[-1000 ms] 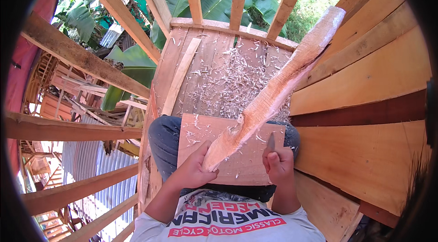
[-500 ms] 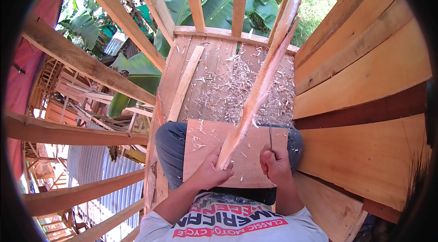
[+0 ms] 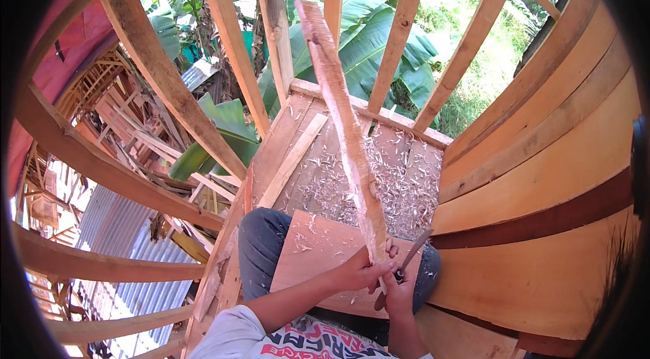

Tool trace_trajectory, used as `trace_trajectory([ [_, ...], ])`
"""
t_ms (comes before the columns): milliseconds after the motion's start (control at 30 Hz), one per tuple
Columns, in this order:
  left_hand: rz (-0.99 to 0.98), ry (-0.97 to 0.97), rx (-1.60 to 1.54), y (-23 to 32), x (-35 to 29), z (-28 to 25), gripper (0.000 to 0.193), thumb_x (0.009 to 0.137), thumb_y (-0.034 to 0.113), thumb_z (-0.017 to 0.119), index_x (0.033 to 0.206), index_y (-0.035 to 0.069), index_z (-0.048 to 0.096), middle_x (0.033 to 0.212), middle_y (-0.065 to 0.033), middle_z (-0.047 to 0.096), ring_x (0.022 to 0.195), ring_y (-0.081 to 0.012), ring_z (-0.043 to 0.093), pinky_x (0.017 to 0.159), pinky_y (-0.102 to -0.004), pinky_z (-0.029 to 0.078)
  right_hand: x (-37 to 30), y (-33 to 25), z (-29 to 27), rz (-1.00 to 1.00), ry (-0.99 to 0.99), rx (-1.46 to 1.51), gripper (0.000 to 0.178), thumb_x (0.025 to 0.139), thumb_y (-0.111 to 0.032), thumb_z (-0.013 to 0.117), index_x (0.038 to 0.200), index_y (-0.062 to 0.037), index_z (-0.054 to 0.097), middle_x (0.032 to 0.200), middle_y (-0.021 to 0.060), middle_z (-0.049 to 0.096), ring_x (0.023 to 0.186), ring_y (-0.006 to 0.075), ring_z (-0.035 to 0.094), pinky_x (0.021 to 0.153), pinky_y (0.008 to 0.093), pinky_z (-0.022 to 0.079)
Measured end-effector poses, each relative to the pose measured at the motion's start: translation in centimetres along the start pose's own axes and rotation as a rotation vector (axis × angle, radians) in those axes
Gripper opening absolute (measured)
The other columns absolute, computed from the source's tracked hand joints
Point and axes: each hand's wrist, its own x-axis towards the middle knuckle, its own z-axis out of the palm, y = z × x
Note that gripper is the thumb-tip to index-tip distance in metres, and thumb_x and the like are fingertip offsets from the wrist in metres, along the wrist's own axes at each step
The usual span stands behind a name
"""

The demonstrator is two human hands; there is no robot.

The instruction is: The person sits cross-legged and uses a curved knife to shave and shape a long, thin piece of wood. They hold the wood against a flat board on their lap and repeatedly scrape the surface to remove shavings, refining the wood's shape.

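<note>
A long, rough-edged strip of wood (image 3: 344, 115) slants up and away from my lap, its far end raised above the floor. My left hand (image 3: 362, 271) is closed around its near end. Close beside it, my right hand (image 3: 401, 295) grips a knife (image 3: 416, 249) with a dark, slightly curved blade, which points up and to the right. The knife's brown handle end shows below the fist. Both hands are nearly touching at the strip's near end; their overlapping fingers partly hide it. Under them, a flat wooden board (image 3: 315, 244) rests across my legs.
Pale shavings (image 3: 399, 183) litter the plank floor ahead. A loose batten (image 3: 294, 159) lies on the floor at left. Upright slats (image 3: 399, 34) rail off the front and left, with banana leaves (image 3: 369, 48) beyond. Wide planks (image 3: 535, 251) wall the right side.
The strip's far end has swung from right to left. My hands, apart before, have come together at its near end, with the knife now beside it. The view has shifted and tilted.
</note>
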Motion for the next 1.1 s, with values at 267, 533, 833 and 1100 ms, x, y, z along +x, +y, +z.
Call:
trace_trajectory([
  [267,0.282,0.009,0.162,-1.3,1.0,-0.4,0.025,0.089,0.012,0.054,0.108,0.006,0.038,0.106,-0.0076,0.041,0.109,-0.0191,0.040,0.093,-0.0360,0.035,0.5,0.2,-1.7,0.073,-0.129,0.399,0.027,0.084,-0.020,0.064,0.076,-0.0116,0.040,0.072,0.0128,0.056,0.048,0.0180,0.057,0.037,0.0277,0.049],
  [533,0.223,0.027,0.087,-0.3,0.2,0.8,0.041,0.088,0.015,0.060,0.120,0.005,0.037,0.109,-0.0062,0.042,0.105,-0.0150,0.043,0.088,-0.0314,0.039,0.9,-1.6,-3.7,0.026,-0.278,0.451,0.028,0.079,0.002,0.060,0.072,-0.0112,0.036,0.076,0.0266,0.061,0.056,0.0299,0.065,0.046,0.0355,0.055],
  [833,0.206,0.093,0.150,-0.3,-2.9,-0.3,0.081,0.078,0.013,0.070,0.143,0.008,0.021,0.116,-0.0072,0.043,0.112,-0.0166,0.043,0.098,-0.0343,0.036,0.4,-1.9,-2.9,0.052,-0.390,0.310,0.032,0.079,0.007,0.059,0.073,-0.0105,0.033,0.080,0.0313,0.060,0.052,0.0275,0.063,0.044,0.0360,0.055],
  [1100,-0.110,-0.040,0.500,-0.5,-4.7,-2.2,0.077,0.078,0.029,0.073,0.138,0.006,0.031,0.101,-0.0070,0.052,0.096,-0.0188,0.051,0.090,-0.0322,0.040,0.8,-2.8,-2.6,0.164,-0.308,0.071,0.031,0.081,0.013,0.056,0.070,-0.0061,0.034,0.092,0.0336,0.062,0.047,0.0130,0.054,0.046,0.0280,0.050],
])
